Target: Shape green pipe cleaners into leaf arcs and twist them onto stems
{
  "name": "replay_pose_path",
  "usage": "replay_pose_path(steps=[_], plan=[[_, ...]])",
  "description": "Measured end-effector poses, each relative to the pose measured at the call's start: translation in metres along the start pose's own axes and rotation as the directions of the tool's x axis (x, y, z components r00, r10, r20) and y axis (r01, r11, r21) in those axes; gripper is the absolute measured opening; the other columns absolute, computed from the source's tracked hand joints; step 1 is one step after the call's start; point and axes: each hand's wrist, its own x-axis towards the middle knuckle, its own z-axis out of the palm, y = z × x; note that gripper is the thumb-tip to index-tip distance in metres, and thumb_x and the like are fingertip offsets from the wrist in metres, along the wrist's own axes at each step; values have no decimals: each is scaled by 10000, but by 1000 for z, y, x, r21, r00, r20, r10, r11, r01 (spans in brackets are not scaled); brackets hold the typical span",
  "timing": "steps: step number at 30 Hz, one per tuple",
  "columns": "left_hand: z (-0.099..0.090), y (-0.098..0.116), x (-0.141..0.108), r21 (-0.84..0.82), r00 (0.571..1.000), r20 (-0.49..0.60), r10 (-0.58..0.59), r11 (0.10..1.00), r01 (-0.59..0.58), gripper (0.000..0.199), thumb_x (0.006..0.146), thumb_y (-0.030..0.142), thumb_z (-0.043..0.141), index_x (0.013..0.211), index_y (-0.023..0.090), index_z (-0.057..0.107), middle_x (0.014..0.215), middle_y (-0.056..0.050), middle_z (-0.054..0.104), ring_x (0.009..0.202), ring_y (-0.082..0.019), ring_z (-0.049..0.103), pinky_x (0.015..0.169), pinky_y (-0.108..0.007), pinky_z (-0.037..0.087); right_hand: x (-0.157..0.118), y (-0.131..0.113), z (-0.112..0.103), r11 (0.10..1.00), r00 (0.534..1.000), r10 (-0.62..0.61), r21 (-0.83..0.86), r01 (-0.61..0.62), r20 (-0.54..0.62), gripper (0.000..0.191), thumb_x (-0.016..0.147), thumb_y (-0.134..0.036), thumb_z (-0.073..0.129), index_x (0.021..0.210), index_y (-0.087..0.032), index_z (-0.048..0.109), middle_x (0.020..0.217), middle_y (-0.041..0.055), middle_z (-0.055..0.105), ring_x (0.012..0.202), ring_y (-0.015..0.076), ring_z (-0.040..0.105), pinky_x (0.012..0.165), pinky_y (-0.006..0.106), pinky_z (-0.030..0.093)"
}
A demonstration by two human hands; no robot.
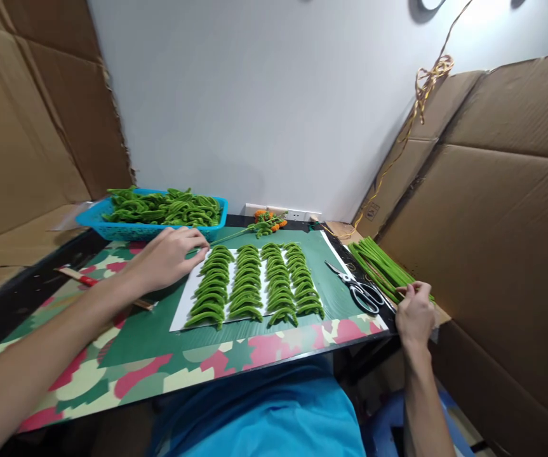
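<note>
My left hand reaches across the mat, its fingers pinched at the near end of a thin green stem. That stem runs to a small orange-and-green fuzzy flower sprig lying at the back. Beside the hand, curved green chenille pieces are laid in several neat columns on a white sheet. My right hand is closed at the near end of a bundle of long, straight green chenille stems at the table's right edge. Its fingertips partly hide what they grip.
A blue basket heaped with bent green chenille pieces stands at the back left. Black-handled scissors lie between the sheet and the bundle. A red-and-wooden stick passes under my left forearm. Cardboard walls flank the table; a socket strip sits behind.
</note>
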Motion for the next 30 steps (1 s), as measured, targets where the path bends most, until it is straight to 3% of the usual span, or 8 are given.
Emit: replay_pose_path(steps=[6, 12, 22, 24, 27, 30], plan=[[-1, -1, 1, -28, 1000, -11, 7, 1000, -7, 421, 1010, 446, 417, 943, 179, 735, 1081, -110, 762, 1031, -285, 673, 912, -400, 395, 2, 4, 0, 997, 997, -66, 26, 67, -25, 270, 1050, -367, 362, 1073, -193, 568, 894, 128, 680, 791, 293, 595, 727, 348, 358], [6, -5, -3, -17, 998, -54, 34, 999, -34, 470, 1060, 503, 400, 947, 181, 723, 1073, -95, 759, 1000, -271, 659, 902, -397, 377, 3, 9, 3, 977, 977, -178, 99, 190, -113, 316, 982, -378, 448, 1055, -170, 675, 978, 172, 724, 905, 323, 628, 836, 397, 435], [6, -4, -1, -65, 999, -24, 25, 998, -26, 354, 990, 435, 484, 920, 204, 744, 1033, -90, 766, 981, -284, 670, 925, -411, 420, 2, 12, 4, 967, 975, -186, 153, 204, -120, 521, 1047, -522, 374, 1108, -126, 708, 1024, 198, 783, 927, 326, 686, 896, 413, 456], [5, -1, -2, -88, 998, -60, 4, 996, -10, 367, 984, 443, 475, 921, 216, 757, 1057, -96, 749, 1008, -293, 677, 941, -425, 447, 5, 11, -2, 959, 966, -232, 137, 247, -116, 559, 1048, -543, 350, 1075, -124, 719, 977, 197, 778, 896, 322, 681, 898, 425, 457], [-3, 6, -4, -111, 983, -181, -38, 994, 18, 377, 994, 417, 469, 1073, 209, 774, 1284, -121, 654, 1111, -294, 659, 1017, -445, 471, 9, 2, -20, 930, 946, -306, 179, 322, -111, 526, 1025, -556, 426, 1023, -140, 748, 944, 179, 783, 869, 312, 689, 866, 417, 482], [-14, 15, -7, -136, 962, -267, -51, 991, 14, 373, 1022, 373, 472, 1242, 219, 730, 1368, -117, 572, 1242, -291, 609, 1096, -439, 465, 6, -19, -45, 880, 944, -289, 345, 326, -157, 383, 1003, -487, 570, 1058, -163, 766, 940, 136, 795, 906, 298, 734, 806, 370, 528]])
